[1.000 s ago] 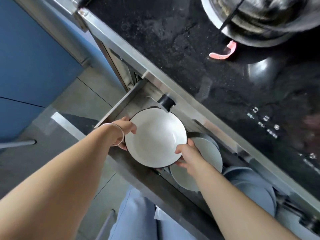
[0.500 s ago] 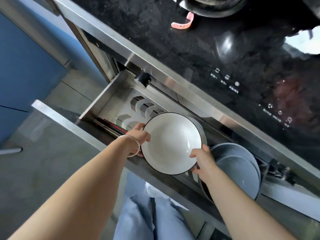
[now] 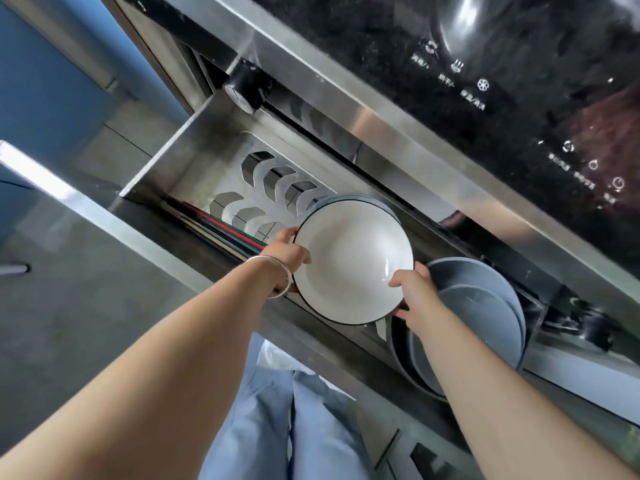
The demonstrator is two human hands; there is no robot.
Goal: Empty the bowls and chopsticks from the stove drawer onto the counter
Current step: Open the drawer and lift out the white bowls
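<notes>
A white bowl [image 3: 353, 261] with a dark rim was held over the open drawer [image 3: 207, 147], gripped at opposite edges — the left hand [image 3: 289, 256] curled round the near-left rim, the right hand [image 3: 410, 289] round the lower-right rim, thumb laid on the inner face. A two-sided hold of this kind was probably chosen to keep the bowl level while it was lifted clear of the rack. A bangle [image 3: 280, 275] was worn on the left wrist.

Just right of the right hand, grey plates [image 3: 485, 306] were stood on edge in the drawer — at least two could be counted, a third rim being uncertain. Directly behind the held bowl, a second grey rim was visible, so one more dish seemed to be stacked there. To the left of the left hand, a bundle of chopsticks [image 3: 221, 230] was laid along the drawer's front edge; the number could not be told. Beyond the grip, the slotted rack [image 3: 263, 188] stood with about seven slots showing, unfilled. Farthest off, the black counter [image 3: 346, 26] lay above the drawer — the likely destination.
</notes>
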